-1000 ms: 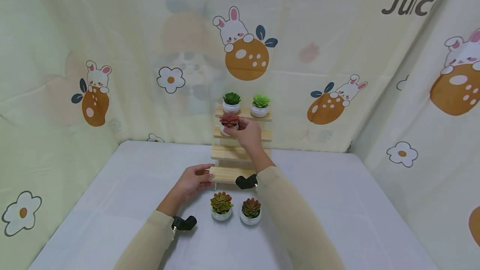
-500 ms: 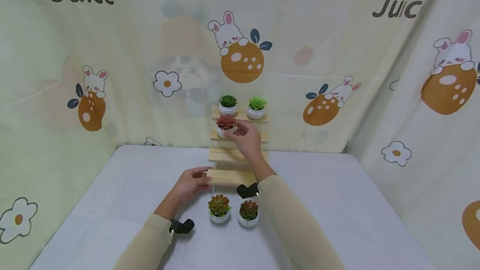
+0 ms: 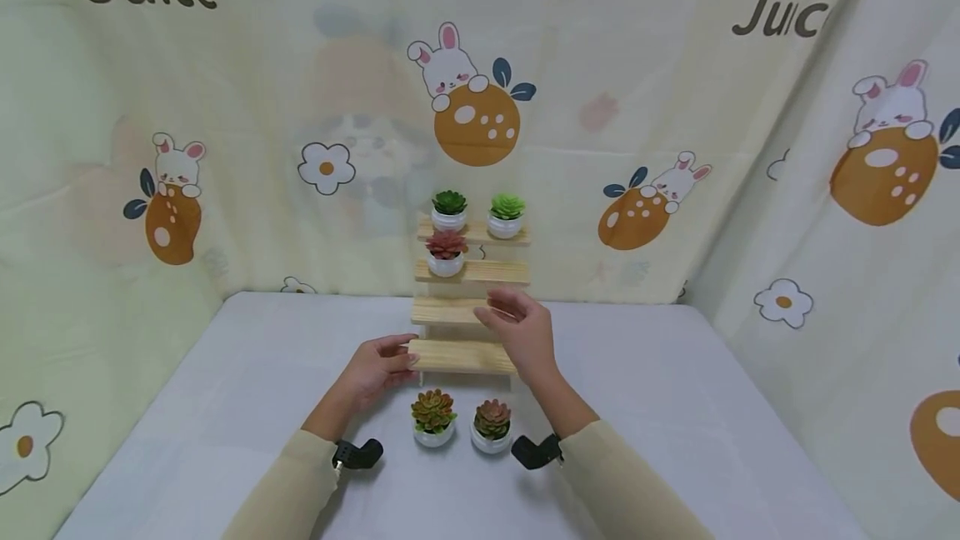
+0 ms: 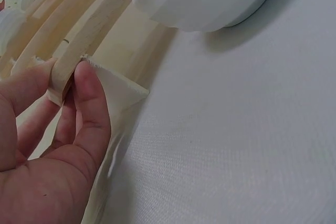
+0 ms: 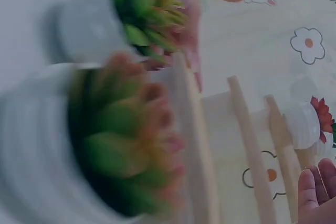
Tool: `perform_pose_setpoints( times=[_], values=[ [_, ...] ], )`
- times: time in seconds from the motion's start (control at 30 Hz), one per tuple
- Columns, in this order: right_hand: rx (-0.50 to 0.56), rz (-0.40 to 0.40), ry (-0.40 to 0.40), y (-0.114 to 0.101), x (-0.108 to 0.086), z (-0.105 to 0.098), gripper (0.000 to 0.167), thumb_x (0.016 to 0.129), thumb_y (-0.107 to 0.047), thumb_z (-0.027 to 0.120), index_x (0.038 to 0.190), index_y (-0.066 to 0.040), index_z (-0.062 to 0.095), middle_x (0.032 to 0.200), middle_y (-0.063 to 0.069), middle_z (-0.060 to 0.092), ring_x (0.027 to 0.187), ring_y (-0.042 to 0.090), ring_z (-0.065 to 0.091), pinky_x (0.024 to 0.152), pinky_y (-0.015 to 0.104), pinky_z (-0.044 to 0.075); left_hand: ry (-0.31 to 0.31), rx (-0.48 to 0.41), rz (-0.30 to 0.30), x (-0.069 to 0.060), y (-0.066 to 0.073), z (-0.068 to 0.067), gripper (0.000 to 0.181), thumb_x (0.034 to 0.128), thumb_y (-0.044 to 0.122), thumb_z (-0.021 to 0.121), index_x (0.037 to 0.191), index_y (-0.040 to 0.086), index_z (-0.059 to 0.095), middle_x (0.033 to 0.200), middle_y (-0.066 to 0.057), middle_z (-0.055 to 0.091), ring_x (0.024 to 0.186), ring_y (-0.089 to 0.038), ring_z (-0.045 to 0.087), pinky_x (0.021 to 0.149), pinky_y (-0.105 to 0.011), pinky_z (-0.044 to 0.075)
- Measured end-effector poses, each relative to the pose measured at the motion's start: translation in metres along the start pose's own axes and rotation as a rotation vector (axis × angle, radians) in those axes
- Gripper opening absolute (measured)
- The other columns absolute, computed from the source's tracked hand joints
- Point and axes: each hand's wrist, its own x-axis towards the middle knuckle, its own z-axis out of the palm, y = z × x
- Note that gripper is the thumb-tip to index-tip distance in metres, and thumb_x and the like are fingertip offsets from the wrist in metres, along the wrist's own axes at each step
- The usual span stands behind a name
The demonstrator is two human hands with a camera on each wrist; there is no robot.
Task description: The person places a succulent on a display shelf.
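Observation:
My left hand [image 3: 378, 369] pinches the left end of the lowest step of a wooden tiered shelf [image 3: 461, 355]; the left wrist view shows thumb and fingers on that board [image 4: 79, 45]. My right hand [image 3: 525, 332] hangs in front of the middle steps, fingers loosely bent, holding nothing. A red succulent in a white pot [image 3: 446, 255] stands at the left of the second step from the top. On the top step are a dark green succulent [image 3: 449, 208] at left and a light green succulent [image 3: 506, 215] at right.
In front of the shelf, an orange-green succulent [image 3: 432, 419] and a reddish-green succulent [image 3: 492, 425] stand in white pots on the white table [image 3: 637, 407]. A printed curtain [image 3: 562, 182] hangs right behind the shelf.
My right hand has let go of the red succulent's pot, leaving it on the second step, and moved down and right. My left hand keeps its grip on the shelf. The head view shifts slightly.

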Motion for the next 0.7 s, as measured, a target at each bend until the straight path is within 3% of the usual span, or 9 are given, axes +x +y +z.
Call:
perform_pose_setpoints(
  times=[0.2, 0.47, 0.7],
  values=[
    [-0.037, 0.073, -0.07, 0.02, -0.035, -0.021, 0.046, 0.085, -0.024, 0.086, 0.123, -0.003, 0.071, 0.128, 0.017, 0.07, 0.122, 0.03, 0.066, 0.091, 0.018, 0.058, -0.002, -0.001, 0.004, -0.001, 0.001, 0.0, 0.051, 0.0968, 0.0, 0.067, 0.146, 0.0, 0.053, 0.122, -0.017, 0.065, 0.095, -0.018, 0.07, 0.085, -0.031, 0.064],
    [-0.112, 0.17, -0.254, 0.038, -0.074, -0.038, 0.065, 0.082, -0.021, 0.088, 0.139, -0.006, 0.061, 0.144, 0.013, 0.06, 0.138, 0.033, 0.053, 0.115, 0.044, 0.047, -0.013, -0.021, 0.01, -0.003, 0.003, 0.0, 0.053, 0.0962, 0.0, 0.067, 0.147, -0.004, 0.051, 0.118, -0.015, 0.066, 0.093, -0.017, 0.07, 0.085, -0.031, 0.064],
    [-0.107, 0.186, -0.361, 0.046, -0.09, -0.044, 0.087, 0.075, -0.019, 0.093, 0.148, -0.001, 0.049, 0.152, 0.021, 0.05, 0.141, 0.04, 0.047, 0.116, 0.046, 0.046, -0.019, -0.034, 0.011, -0.002, 0.003, 0.001, 0.054, 0.096, -0.002, 0.067, 0.147, -0.004, 0.05, 0.115, -0.013, 0.066, 0.091, -0.016, 0.071, 0.083, -0.03, 0.064]
  ],
)
